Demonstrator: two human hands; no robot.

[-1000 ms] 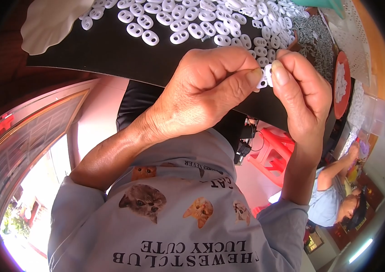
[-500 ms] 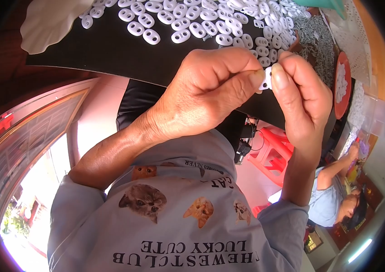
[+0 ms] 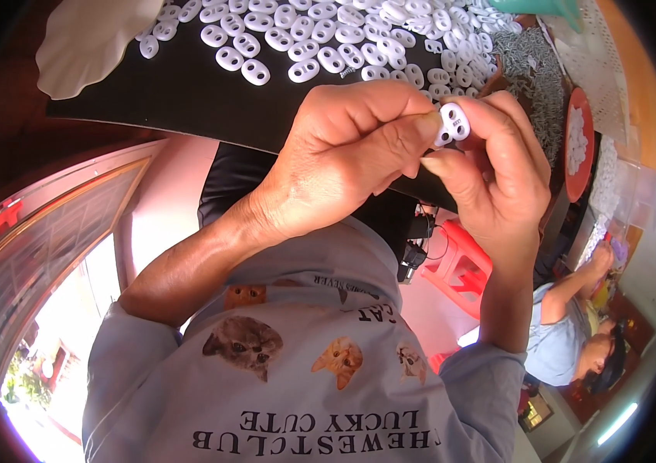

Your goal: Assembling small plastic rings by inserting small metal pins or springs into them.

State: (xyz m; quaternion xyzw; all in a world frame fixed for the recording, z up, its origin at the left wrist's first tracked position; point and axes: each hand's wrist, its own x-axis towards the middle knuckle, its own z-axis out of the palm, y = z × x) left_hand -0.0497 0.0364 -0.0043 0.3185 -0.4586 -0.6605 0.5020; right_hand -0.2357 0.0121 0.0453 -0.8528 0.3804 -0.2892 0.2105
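My left hand [image 3: 351, 150] pinches a small white plastic piece with round holes [image 3: 463, 123] between thumb and forefinger. Dark marks show on its face. Whether it is one piece or two overlapping ones I cannot tell. My right hand [image 3: 501, 170] is at the piece's right side, its curled forefinger against or just behind it. The right thumb stands apart below, and nothing shows between it and the forefinger. Beyond both hands, many similar white two-hole pieces [image 3: 302, 49] lie spread over a black tabletop [image 3: 166, 96].
Loose grey screws [image 3: 532, 77] are heaped at the right, beside an orange-red dish [image 3: 576, 190] holding small white parts. A cream scalloped dish [image 3: 81, 54] sits far left, a teal container [image 3: 552, 8] far right. Lower right are a red stool [image 3: 451, 270] and another person [image 3: 563, 324].
My right thumb has come off the white piece and dropped down and left. The piece has turned, so more of its face and holes shows. My left hand keeps its pinch.
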